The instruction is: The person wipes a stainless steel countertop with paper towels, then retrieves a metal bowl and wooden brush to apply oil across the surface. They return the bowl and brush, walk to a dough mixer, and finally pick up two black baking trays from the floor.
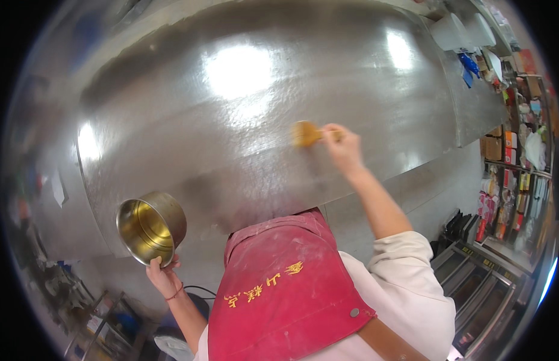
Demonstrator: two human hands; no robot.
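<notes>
My left hand (164,273) grips the rim of a round metal pot (174,216), its thumb over the edge nearest me. Clear yellow liquid, oil-like, lies inside the pot, which is held near the left part of the steel worktop's front edge. In my right hand (345,146) is a brush by its handle, its wide yellowish bristles (305,134) pointing left over the middle of the steel worktop (360,99). The brush is slightly blurred, and whether the bristles touch the metal I cannot tell. The surface around them looks wet and shiny.
White tubs (451,32) and a blue packet (469,64) are at the worktop's far right end. Shelves with boxes and packages (509,149) stand at the right, with a metal unit with long compartments (473,289) below. A metal rack (98,320) stands low at the left.
</notes>
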